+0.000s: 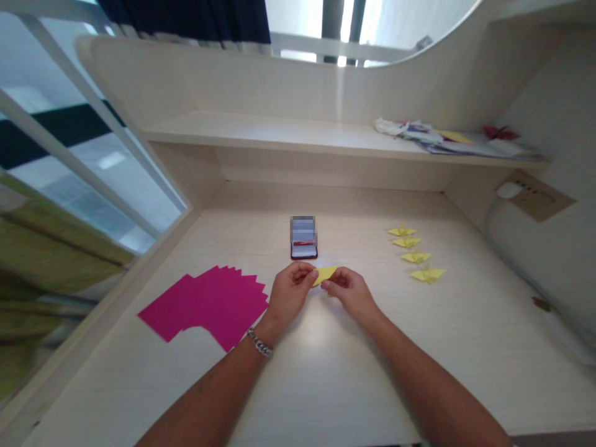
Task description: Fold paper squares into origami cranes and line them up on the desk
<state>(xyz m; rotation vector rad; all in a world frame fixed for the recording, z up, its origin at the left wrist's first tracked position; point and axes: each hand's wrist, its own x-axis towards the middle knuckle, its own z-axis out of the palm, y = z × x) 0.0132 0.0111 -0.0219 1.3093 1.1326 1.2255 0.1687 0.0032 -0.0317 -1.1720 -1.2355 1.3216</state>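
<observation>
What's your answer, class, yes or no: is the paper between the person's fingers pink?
No, the paper between the left hand and right hand is yellow, unlike the pink sheets.

Worktop: paper mid, between left hand and right hand, both sets of fingers on it. Phone just behind the hands. Sheets fanned left, overlapping, beside left wrist. Four figures in a front-to-back row, right of phone. Shelf across the back, pile on its right end. Socket on right wall, below shelf, plug in.
</observation>
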